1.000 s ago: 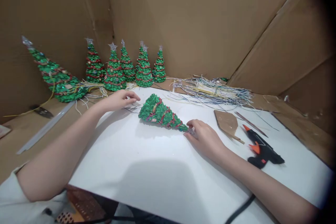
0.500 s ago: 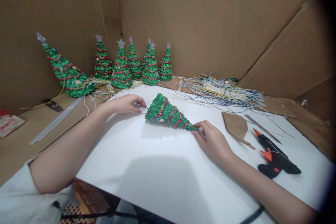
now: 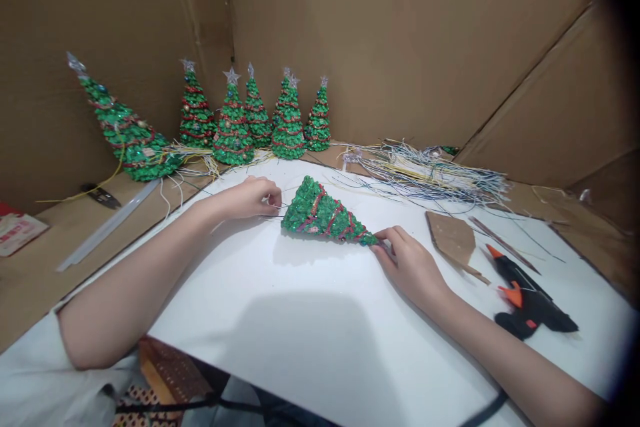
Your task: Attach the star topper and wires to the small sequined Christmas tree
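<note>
brown cardboard walls (image 3: 400, 47), white work surface (image 3: 215, 287)

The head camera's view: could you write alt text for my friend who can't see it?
A person's right hand holds a decorated Christmas tree sideways by its tip; the left hand pinches thin wires at its base. Behind are more trees and a wire bundle; a glue gun lies on the right.

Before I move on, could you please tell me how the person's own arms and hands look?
The left hand and right hand are bare, with no gloves, rings, bracelets or watch visible. A loose, pale grey-white sleeve ends near the left elbow, leaving the forearm uncovered. No sleeve shows on the right arm within view.
</note>
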### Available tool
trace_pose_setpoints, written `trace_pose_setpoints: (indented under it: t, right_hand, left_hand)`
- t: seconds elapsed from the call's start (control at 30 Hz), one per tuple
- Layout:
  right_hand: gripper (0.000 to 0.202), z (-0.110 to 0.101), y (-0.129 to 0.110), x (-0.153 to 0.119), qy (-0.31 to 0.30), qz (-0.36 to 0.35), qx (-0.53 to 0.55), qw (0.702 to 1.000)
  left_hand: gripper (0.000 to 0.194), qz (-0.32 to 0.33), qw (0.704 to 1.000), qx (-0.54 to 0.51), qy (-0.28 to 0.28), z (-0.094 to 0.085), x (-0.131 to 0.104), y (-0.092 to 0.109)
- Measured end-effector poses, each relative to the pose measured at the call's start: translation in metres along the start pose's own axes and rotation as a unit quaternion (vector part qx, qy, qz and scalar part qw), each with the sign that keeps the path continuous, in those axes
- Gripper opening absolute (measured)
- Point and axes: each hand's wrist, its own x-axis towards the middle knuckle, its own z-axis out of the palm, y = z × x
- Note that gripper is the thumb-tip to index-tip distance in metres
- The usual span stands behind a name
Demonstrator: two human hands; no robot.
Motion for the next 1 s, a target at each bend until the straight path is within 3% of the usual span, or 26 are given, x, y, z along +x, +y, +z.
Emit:
trace_pose_setpoints:
  t: [0.17, 0.4, 0.6, 0.8, 1.0]
  right_hand:
    - [0.012, -0.001, 0.0, 0.0, -0.008, 0.006, -0.002, 1.0]
    - [0.012, -0.001, -0.002, 0.001, -0.013, 0.006, -0.02, 1.0]
    - [0.012, -0.001, -0.002, 0.0, -0.011, 0.004, -0.026, 1.0]
    - [0.011, 0.0, -0.001, 0.0, -0.004, 0.0, -0.039, 0.999]
    - [0.011, 0.0, -0.002, -0.001, -0.007, -0.003, -0.046, 0.999]
  left_hand:
    - [0.026, -0.012, 0.999, -0.046, -0.024, -0.007, -0.001, -0.003]
    - [0.025, -0.04, 0.977, -0.178, -0.107, -0.029, -0.015, -0.007]
    - [0.03, -0.059, 0.959, -0.27, -0.058, -0.042, -0.029, -0.012]
    - [0.024, -0.059, 0.851, -0.522, -0.021, -0.028, -0.023, -0.023]
    - [0.033, -0.036, 0.701, -0.711, 0.05, -0.011, -0.011, -0.012]
